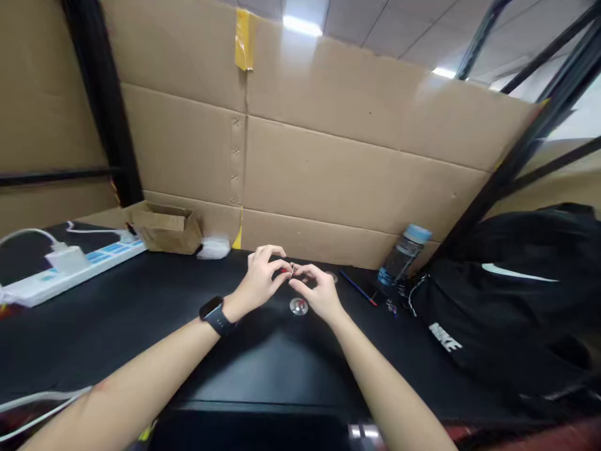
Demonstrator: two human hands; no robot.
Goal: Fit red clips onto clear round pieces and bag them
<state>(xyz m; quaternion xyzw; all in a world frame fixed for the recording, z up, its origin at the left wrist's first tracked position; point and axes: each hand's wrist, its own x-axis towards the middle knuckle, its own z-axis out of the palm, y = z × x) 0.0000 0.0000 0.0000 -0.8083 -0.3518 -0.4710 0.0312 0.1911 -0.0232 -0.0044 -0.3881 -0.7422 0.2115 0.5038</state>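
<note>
Red small piece [284, 270] | between both hands, above the desk [154, 326] | left hand [261, 277] pinches it in its fingers; right hand [322, 292] curls alongside, grip unclear | slack fingertips could drop it near the clear disc [296, 307]

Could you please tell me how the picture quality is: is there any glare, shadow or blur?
Head view: the ceiling light is washed out to white; head view: a pale sheen lies on the black table, with soft shadows near the forearms; head view: the small item between left hand and right hand is too unclear to identify.
</note>
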